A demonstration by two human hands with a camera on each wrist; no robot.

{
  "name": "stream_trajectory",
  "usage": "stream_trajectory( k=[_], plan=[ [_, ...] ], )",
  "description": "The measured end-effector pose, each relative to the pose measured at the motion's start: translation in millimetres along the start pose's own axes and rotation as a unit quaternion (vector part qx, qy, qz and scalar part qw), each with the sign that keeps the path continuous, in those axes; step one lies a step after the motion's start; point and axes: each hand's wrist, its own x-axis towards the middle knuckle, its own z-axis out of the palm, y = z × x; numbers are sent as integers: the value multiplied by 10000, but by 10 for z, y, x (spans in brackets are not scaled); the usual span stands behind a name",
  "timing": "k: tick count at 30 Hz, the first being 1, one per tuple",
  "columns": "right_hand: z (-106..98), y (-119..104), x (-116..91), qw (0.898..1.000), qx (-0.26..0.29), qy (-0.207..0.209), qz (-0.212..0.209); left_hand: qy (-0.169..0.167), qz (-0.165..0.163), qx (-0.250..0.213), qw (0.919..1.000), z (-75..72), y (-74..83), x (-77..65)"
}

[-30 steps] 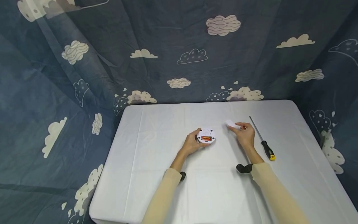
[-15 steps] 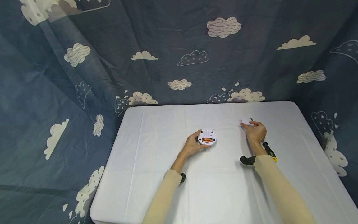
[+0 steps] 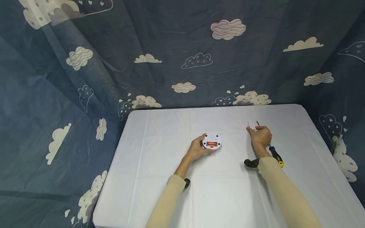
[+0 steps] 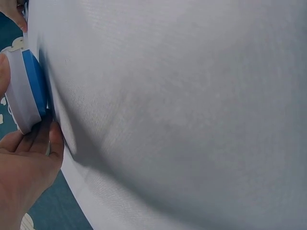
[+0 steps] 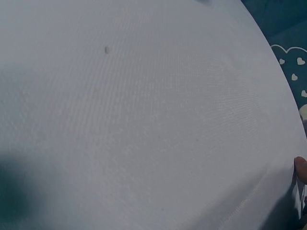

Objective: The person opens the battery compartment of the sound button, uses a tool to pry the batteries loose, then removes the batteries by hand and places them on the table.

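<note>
My left hand (image 3: 196,148) grips a round white device (image 3: 212,137) by its left side, between thumb and fingers. Its back faces up, with speaker holes, dark dots near the rim and an uncovered battery compartment holding orange-and-black batteries (image 3: 212,144). In the left wrist view the device's lower side is blue (image 4: 36,81), close above the cloth, with the left fingers (image 4: 41,139) curled beneath. Farther right, my right hand (image 3: 261,136) pinches a small white cover, mostly hidden by the fingers. A screwdriver (image 3: 276,155) with a black and yellow handle lies partly behind that hand.
A white cloth (image 3: 159,164) covers the table. Dark blue curtain (image 3: 159,76) with cloud prints hangs behind it and at both sides. Black wrist straps (image 3: 251,163) sit by the cuffs.
My right hand has moved right with the white cover, to beside the screwdriver, now covering part of its shaft. The left hand keeps holding the device, nearly still in place.
</note>
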Motion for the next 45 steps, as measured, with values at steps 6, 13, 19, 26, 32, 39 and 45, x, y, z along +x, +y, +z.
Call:
stream_trajectory(
  k=[6,13,19,26,32,39,45],
  plan=[
    [-26,-1,4,9999,-89,27,-82,5,41,-78,10000,2,11,10],
    [-149,50,-87,9982,345,-92,-490,54,-56,-85,9999,4,-5,-2],
    [-469,135,-303,9916,911,-114,-917,60,-74,-92,9999,22,0,-43],
    [-857,285,-398,9907,1177,215,-640,111,-49,-137,9998,27,1,-50],
    [-1101,559,-417,9895,1147,589,-646,156,80,-166,9997,46,-19,-47],
    [-1297,844,-537,9924,557,731,-822,152,82,-239,9996,57,-28,-32],
    [-1284,1022,-639,9932,249,699,-897,129,134,-369,9991,56,-41,-30]
  ],
)
